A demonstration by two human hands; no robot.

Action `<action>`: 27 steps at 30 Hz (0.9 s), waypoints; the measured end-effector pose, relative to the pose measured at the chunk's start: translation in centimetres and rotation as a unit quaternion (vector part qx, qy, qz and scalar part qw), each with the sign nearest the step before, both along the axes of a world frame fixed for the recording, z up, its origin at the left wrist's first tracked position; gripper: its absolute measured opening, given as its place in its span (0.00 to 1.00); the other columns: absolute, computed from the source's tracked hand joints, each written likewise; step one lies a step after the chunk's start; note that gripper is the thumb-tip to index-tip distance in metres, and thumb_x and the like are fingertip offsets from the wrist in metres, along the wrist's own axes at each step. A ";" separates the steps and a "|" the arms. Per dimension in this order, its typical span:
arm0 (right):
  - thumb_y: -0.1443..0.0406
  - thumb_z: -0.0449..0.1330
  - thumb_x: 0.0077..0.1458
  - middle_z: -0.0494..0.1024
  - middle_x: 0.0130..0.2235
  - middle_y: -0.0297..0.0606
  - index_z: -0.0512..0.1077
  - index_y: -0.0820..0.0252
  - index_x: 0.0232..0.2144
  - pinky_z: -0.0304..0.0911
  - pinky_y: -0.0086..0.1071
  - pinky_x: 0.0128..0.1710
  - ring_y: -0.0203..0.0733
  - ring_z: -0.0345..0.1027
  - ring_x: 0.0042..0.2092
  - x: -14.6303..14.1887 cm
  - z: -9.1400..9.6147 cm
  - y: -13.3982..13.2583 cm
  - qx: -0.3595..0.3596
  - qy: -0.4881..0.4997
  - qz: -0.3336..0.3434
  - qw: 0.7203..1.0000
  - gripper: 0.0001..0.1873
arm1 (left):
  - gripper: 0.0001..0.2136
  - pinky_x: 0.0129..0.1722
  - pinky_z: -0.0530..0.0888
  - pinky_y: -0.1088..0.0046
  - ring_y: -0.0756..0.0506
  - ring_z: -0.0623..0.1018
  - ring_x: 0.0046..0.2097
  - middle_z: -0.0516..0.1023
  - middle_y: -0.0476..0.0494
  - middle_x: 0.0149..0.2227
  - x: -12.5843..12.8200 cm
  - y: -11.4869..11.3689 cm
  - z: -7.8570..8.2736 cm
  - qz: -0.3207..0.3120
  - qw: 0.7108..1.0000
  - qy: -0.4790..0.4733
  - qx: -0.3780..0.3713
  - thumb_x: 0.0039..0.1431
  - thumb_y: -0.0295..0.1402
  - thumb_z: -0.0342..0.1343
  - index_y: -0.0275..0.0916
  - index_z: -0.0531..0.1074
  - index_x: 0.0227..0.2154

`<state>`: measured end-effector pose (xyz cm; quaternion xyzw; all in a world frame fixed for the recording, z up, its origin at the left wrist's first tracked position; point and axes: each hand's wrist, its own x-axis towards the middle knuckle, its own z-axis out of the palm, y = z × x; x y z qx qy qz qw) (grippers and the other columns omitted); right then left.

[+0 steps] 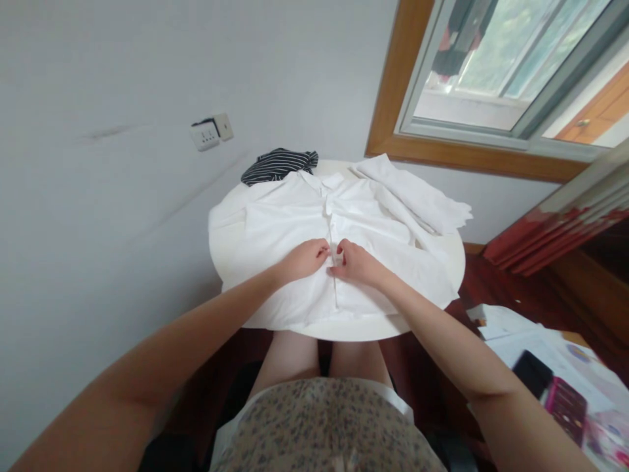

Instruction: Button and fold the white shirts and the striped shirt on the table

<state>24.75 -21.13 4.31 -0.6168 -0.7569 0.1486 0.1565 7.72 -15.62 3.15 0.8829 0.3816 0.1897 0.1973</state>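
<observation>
A white button-up shirt (289, 226) lies spread face up, its collar toward the wall and its hem toward me. My left hand (308, 259) is closed, with thumb and fingertips pinching the front edge beside the button strip. Just across the strip, my right hand (358, 263) has its fingers curled and its thumb low on the cloth, gripping the other front edge. Both hands nearly meet at the shirt's middle. Any button between the fingertips is too small to make out. One sleeve lies folded out at the right.
Under the shirt is a round white table (386, 328). A black-and-white striped cloth (281, 164) lies at its back edge near the wall socket (204, 136). At right, a side surface bears papers, a dark phone (533, 373) and a pink-edged device (567, 408). A window (491, 65) is beyond.
</observation>
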 end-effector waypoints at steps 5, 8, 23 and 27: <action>0.65 0.63 0.48 0.76 0.34 0.41 0.68 0.65 0.43 0.58 0.29 0.37 0.41 0.68 0.37 0.8 -0.4 -0.5 -0.009 0.008 -0.030 0.999 0.19 | 0.07 0.40 0.71 0.68 0.45 0.74 0.37 0.75 0.45 0.32 0.5 -1.3 -0.9 0.018 0.998 0.004 0.052 0.59 0.30 0.49 0.39 0.72 0.32; 0.68 0.61 0.49 0.76 0.32 0.38 0.72 0.63 0.36 0.57 0.28 0.33 0.37 0.67 0.32 1.6 -0.4 -0.5 -0.043 0.042 -0.029 0.998 0.09 | 0.07 0.42 0.71 0.67 0.44 0.75 0.39 0.76 0.44 0.34 0.9 -1.7 -1.2 0.041 0.996 0.017 0.072 0.60 0.32 0.50 0.40 0.73 0.34; 0.65 0.55 0.48 0.72 0.27 0.31 0.74 0.62 0.34 0.57 0.27 0.30 0.35 0.63 0.29 4.3 -2.9 -0.6 -0.025 0.274 -0.037 0.961 0.11 | 0.07 0.43 0.70 0.63 0.39 0.75 0.44 0.74 0.42 0.37 3.0 -2.2 -1.1 0.072 0.985 0.117 0.105 0.61 0.38 0.52 0.41 0.71 0.35; 0.64 0.55 0.48 0.72 0.27 0.32 0.74 0.62 0.34 0.57 0.27 0.31 0.36 0.63 0.29 4.0 -2.8 -0.8 -0.028 0.288 -0.038 0.956 0.12 | 0.08 0.42 0.70 0.62 0.38 0.75 0.43 0.75 0.39 0.38 3.2 -2.4 -1.0 0.069 0.983 0.131 0.111 0.63 0.37 0.50 0.38 0.70 0.35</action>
